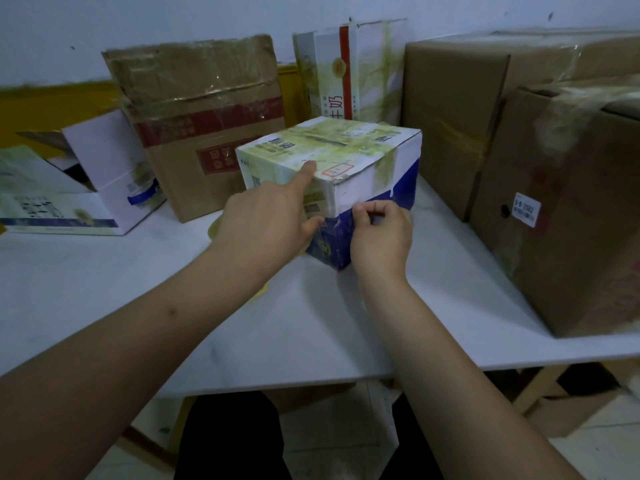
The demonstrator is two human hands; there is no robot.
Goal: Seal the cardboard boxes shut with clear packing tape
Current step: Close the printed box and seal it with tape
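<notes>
Head view: nearest me I see dark trousers below the front edge of the white bench (145, 292), with both bare forearms reaching out over it. My right hand (381, 237) lies against the near blue side of the printed milk box (329, 161), its fingers curled and the fingertips pinched together at the line where white meets blue; whether they grip a tape end I cannot tell, since clear tape hardly shows there. My left hand (266, 220) rests on the box's near left face, forefinger stretched straight up to the top edge and thumb pressed against the corner, fingers otherwise relaxed. The box stands on the bench about the middle, flaps down, yellowed tape across its top. Left of it lies an opened white carton (86, 188) on its side. Behind stand a brown box with a red band (207, 126) and a tall printed carton (349, 71). At the right, two large brown boxes (519, 140) stand touching each other.
</notes>
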